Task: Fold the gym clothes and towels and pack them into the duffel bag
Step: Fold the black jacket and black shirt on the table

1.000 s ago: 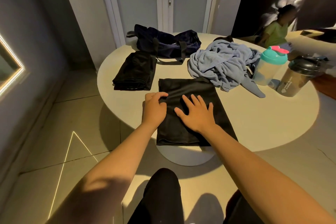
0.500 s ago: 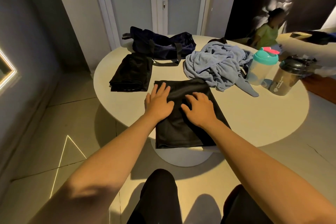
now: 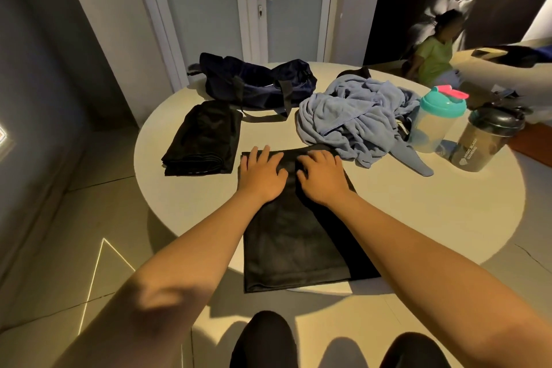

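Pressing down on the far end of a flat black garment (image 3: 286,245), the left hand (image 3: 261,173) lies palm-down with its fingers straight and slightly spread. Just beside it on the same cloth, the right hand (image 3: 322,176) has its fingers bent down at the knuckles; whether they pinch a fold cannot be told. The garment stretches from the hands back to the near edge of the round white table (image 3: 418,218) and slightly overhangs it. Left of it lies 1 folded black garment (image 3: 206,137). Beyond that sits the navy duffel bag (image 3: 257,81), with a crumpled blue towel (image 3: 352,119) heaped to its right. Next to the towel stand 2 shakers, a teal-lidded bottle (image 3: 439,119) and a dark bottle (image 3: 490,137).
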Motion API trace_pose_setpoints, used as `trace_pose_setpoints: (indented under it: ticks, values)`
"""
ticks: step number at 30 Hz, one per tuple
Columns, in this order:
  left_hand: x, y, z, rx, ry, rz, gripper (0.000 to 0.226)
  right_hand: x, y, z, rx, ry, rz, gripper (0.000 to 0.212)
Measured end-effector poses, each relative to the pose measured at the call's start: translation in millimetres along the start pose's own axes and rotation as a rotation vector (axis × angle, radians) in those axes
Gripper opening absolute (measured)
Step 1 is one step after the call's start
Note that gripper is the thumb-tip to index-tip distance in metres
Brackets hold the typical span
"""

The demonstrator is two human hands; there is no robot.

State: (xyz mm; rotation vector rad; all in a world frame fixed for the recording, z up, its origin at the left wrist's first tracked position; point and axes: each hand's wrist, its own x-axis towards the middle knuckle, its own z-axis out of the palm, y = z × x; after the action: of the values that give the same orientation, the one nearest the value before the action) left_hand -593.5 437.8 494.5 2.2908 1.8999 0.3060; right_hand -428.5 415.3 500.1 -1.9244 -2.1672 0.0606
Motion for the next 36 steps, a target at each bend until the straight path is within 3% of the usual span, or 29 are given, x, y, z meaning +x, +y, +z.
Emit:
trace_pose_setpoints:
  ticks: [3, 5, 10, 13, 18, 23, 27, 30, 33, 36]
  values:
    - [9, -12, 6, 0.001, -0.058, -0.107, 0.062, 9, 15, 6, 0.076, -0.236, 0.158, 0.067]
    - [13, -16, 8, 0.010, -0.033, -0.149, 0.067, 10, 23, 8, 0.090, -0.271, 0.229, 0.074]
    - [23, -12, 8, -0.079, -0.005, -0.147, 0.072, 8, 22, 14, 0.078, -0.180, 0.228, 0.074]
    - [23, -7, 8, 0.014, 0.002, -0.125, 0.072, 6, 25, 16, 0.078, -0.096, 0.233, 0.071]
    - [-2, 18, 3, 0.103, 0.179, 0.040, 0.055, -10, 24, 10, -0.035, 0.187, 0.129, 0.049]
    - [-31, 35, 19, 0.040, -0.049, 0.021, 0.067, -44, 20, 1, -0.019, 0.049, 0.133, 0.046]
    - [-50, 35, 8, -0.021, 0.141, 0.142, 0.050, -68, 23, -1, 0.027, -0.058, 0.152, 0.055]
    - [-79, 37, -3, -0.062, 0.194, 0.186, 0.039, -90, 21, -5, 0.075, 0.021, 0.129, 0.052]
    - [-110, 28, -3, -0.026, 0.040, 0.134, 0.051, -115, 14, -9, 0.084, 0.212, 0.023, 0.038]
    - [-135, 13, 3, -0.098, -0.052, 0.156, 0.062, -135, 6, -9, 0.084, 0.192, -0.009, 0.035]
